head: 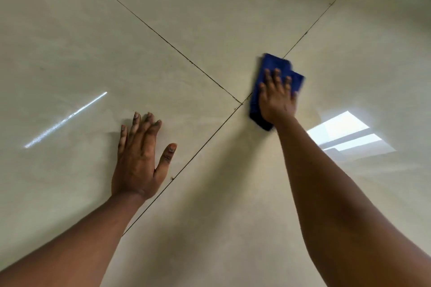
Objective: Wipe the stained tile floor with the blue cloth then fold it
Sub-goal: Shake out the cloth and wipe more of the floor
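A glossy beige tile floor [70, 42] fills the view, cut by dark grout lines [163, 38] that run diagonally and cross near the centre, just toward three o'clock of the middle; a thin streak of reflected light [66, 119] lies on the tile at about nine o'clock.

The left hand [137, 163] comes in from seven o'clock on a bare forearm and rests palm-down on the tile, fingers stretched flat toward twelve o'clock and close together, thumb splayed out toward two o'clock; it is spread open and has hold of nothing; its thumb side lies just beside the grout line that runs from the crossing down toward seven o'clock.

The grout crossing [241, 102] sits between the two hands; small dark specks dot the lines near it.

The blue cloth [274, 66] lies on the floor at about two o'clock from the centre, just past the crossing and over the grout line running toward one o'clock; it looks folded into a thick pad, with its edges blurred; the right hand [278, 98] reaches in from five o'clock on a long bare arm and presses down flat on the cloth, fingers extended and slightly spread, palm covering the cloth's lower half; it is open against the cloth, not closed around it.

A bright window reflection [347, 135] shows on the tile at three to four o'clock, beside the right forearm.
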